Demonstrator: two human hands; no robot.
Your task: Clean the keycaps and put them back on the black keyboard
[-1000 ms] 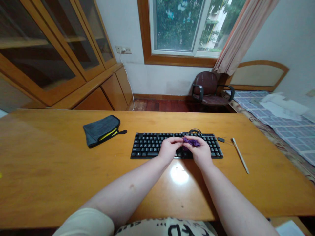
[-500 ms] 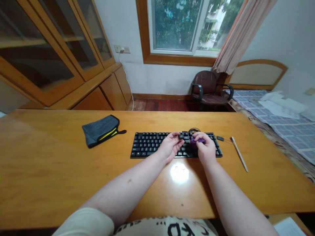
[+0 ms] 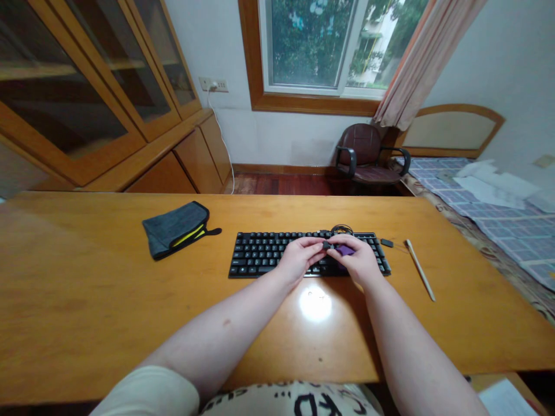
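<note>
A black keyboard lies flat on the desk under both hands. My left hand pinches a small black keycap between thumb and fingertips, just above the keys. Tucked in my right hand is a purple cloth. The fingertips of that hand meet the keycap from the right, so both hands are together over the right part of the keyboard. My fingers cover some of the keys and part of the cloth.
Right of the keyboard lie a small black piece with thin wires and a slim white stick. A folded grey cloth with yellow lining rests at left. A coiled black cable sits behind the keyboard on the wooden desk.
My right hand has moved left with the purple cloth, and its fingertips now meet the keycap. The keycap has shifted slightly right in my left hand.
</note>
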